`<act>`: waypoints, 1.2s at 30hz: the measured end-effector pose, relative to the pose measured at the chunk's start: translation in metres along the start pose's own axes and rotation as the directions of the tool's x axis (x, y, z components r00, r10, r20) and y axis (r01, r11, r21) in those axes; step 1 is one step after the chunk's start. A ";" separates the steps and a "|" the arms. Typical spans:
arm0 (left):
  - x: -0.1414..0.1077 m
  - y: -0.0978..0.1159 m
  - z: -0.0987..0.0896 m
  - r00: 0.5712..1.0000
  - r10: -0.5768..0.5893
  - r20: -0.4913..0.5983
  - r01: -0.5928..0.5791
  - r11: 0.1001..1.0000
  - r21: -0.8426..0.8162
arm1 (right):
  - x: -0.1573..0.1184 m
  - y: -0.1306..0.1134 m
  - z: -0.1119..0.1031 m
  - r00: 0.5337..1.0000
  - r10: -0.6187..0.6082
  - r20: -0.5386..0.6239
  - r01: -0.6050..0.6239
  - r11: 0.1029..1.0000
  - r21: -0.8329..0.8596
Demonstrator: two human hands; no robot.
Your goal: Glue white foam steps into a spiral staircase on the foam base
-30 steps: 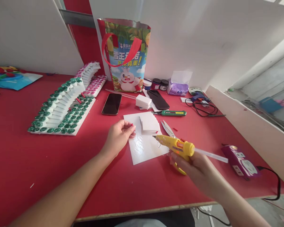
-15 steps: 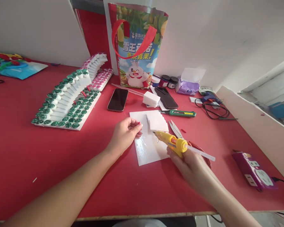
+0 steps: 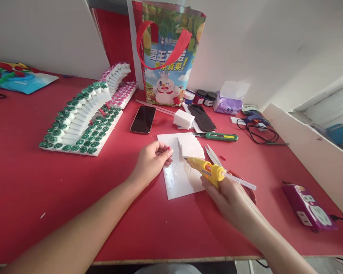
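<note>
1. Pinching a tiny red bit point(image 3: 169, 148) in the left hand point(image 3: 154, 161) – closed down to thumb against fingertips, right at the left edge of the white board point(image 3: 177, 182). Can't tell if actually resting on it.
2. Gripping a yellow glue gun point(image 3: 203, 167) in the right hand point(image 3: 224, 194), wrapped snugly round the handle. Pointing left over the board, with a clear glue stick point(image 3: 241, 181) poking out the back.
3. Got the nozzle right by the near corner of some stacked white pieces point(image 3: 191, 146) on that same board – can't tell whether touching.
4. Lying just right of the board: open-bladed scissors point(image 3: 213, 154), near another red scrap point(image 3: 223, 157).
5. Sitting behind the board: a green cutter point(image 3: 221, 137), a small white block point(image 3: 184, 118) and a phone point(image 3: 143, 120).
6. Standing farther back, a cartoon bag point(image 3: 167, 72).
7. Parked off left on the red table point(image 3: 103, 228): a white stepped model with green dots point(image 3: 85, 127). Over right, a purple power strip point(image 3: 308, 207).
</note>
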State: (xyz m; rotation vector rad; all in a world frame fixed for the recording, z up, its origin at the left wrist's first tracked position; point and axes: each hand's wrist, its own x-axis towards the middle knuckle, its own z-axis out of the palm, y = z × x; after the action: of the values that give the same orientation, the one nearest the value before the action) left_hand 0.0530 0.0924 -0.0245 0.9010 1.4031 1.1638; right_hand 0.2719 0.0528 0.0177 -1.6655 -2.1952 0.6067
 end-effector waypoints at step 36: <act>0.000 0.001 -0.001 1.000 -0.003 0.011 0.002 1.000 0.007 | -0.002 -0.001 0.000 0.998 -0.048 -0.040 0.047 0.999 -0.009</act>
State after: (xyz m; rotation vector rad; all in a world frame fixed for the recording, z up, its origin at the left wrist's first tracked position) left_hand 0.0523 0.0924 -0.0232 0.9093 1.4001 1.1508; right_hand 0.2713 0.0509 0.0185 -1.6109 -2.2049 0.5471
